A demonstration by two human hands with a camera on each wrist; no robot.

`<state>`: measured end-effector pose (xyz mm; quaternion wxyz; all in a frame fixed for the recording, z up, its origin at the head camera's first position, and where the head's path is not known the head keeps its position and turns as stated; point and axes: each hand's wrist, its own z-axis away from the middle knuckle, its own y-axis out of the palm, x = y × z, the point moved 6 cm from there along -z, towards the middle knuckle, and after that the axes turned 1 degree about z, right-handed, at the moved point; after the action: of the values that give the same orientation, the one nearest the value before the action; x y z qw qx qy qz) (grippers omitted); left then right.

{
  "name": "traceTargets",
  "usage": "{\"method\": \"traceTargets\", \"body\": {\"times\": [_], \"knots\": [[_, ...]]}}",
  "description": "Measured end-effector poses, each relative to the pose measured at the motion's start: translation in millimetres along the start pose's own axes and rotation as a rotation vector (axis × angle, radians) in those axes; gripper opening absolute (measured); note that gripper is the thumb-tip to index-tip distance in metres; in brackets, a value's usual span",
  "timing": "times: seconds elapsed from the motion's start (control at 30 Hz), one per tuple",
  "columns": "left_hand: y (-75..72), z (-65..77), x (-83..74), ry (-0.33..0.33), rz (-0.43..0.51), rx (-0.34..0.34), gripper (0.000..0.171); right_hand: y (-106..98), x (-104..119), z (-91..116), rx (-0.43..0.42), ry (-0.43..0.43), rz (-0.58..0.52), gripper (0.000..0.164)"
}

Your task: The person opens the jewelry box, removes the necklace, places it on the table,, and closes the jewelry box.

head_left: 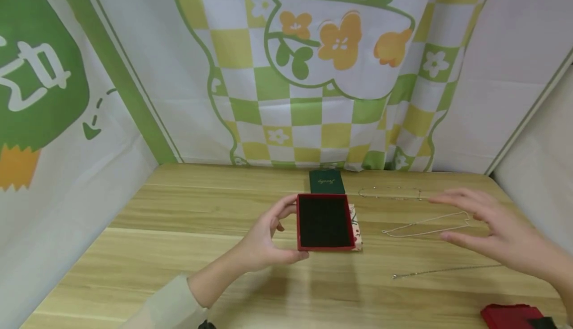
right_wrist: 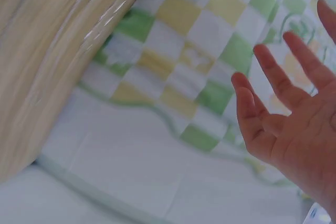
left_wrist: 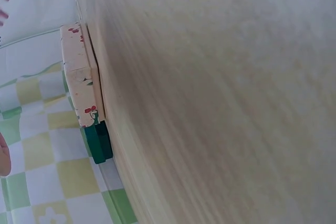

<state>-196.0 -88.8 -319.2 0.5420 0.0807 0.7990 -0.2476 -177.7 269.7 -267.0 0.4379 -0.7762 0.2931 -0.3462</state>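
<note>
My left hand [head_left: 270, 242] holds a shallow red box [head_left: 326, 247] by its left side, thumb at the near edge and fingers behind. The box's black lining [head_left: 326, 222] faces up toward the head camera, with nothing lying on it. My right hand [head_left: 499, 227] is spread above the table on the right, fingers apart and holding nothing; the right wrist view also shows its bare palm [right_wrist: 310, 135]. By it lie a beaded chain necklace [head_left: 389, 198], a fine silver necklace [head_left: 425, 232] with its loop drawn long, and a chain [head_left: 443, 271] stretched nearly straight.
Behind the red box stand a cream box with a cherry print [left_wrist: 81, 77] and a dark green box [head_left: 327, 181] near the table's back edge. A red item [head_left: 512, 316] with a black part sits at the front right. A checked curtain [head_left: 313, 135] hangs behind the wooden table [head_left: 179, 224].
</note>
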Motion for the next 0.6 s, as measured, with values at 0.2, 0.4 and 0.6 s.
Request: {"method": "traceTargets", "body": {"times": [0.2,0.4,0.6], "knots": [[-2.2,1.0,2.5,0.002,0.019,-0.004,0.089,9,-45,41,0.053,-0.030,0.058,0.071],[-4.2,1.3,5.9,-0.021,0.031,-0.019,0.090,34,-82,85,0.135,-0.038,0.088,0.075],[-3.3,1.3,7.0,-0.030,0.038,-0.014,0.089,52,-105,116,0.178,-0.047,0.058,0.075]]}}
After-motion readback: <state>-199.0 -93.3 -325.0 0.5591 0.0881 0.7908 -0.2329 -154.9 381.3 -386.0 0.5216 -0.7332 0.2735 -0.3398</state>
